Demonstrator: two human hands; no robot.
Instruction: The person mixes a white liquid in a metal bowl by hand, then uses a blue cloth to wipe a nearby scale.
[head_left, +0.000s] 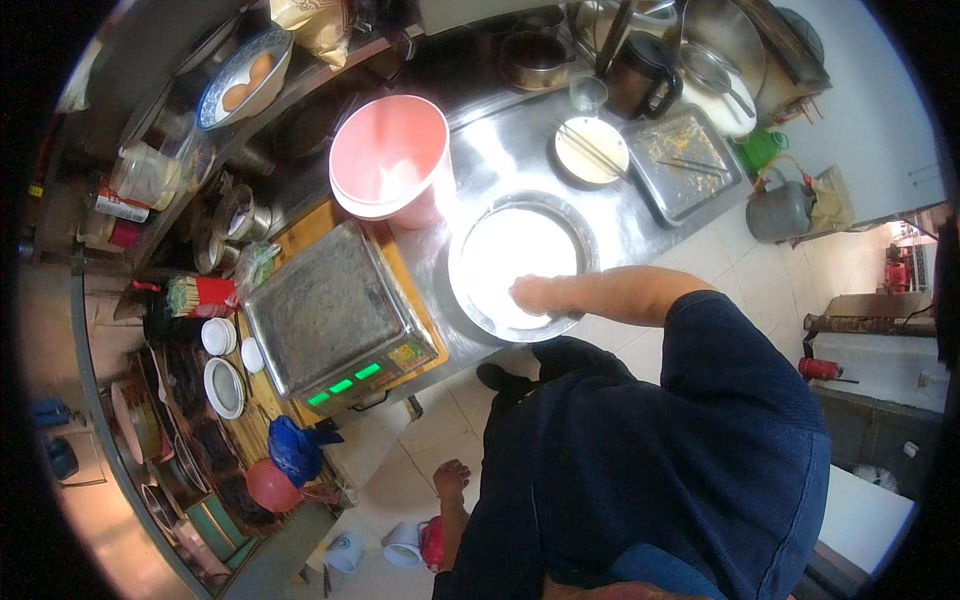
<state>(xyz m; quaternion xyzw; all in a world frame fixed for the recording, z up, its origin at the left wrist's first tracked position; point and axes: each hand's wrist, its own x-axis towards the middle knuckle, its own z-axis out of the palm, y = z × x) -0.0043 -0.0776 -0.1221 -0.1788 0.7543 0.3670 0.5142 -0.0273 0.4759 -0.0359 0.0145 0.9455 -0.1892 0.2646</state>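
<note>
My right hand (534, 294) reaches into a round metal basin (588, 234) on the steel counter. Its fingers touch the glaring white contents (517, 247), which are too bright to identify, and the fingertips are hidden there. Low at my left side, above the tiled floor, my left hand (452, 478) hangs with loosely curled fingers and nothing visible in it. Behind the basin and to its left stands a tall pink plastic bucket (427, 206). Further left, a digital weighing scale (330, 315) with a worn metal platform and lit green displays rests on a wooden board (311, 221).
Chopsticks lie across a cream bowl (592, 169), beside a residue-marked metal tray (682, 169). A dark electric kettle (641, 75) stands behind them. A shelf on the left carries a bowl of eggs (251, 86). A blue plastic bag (295, 452) sits at the left counter's near end.
</note>
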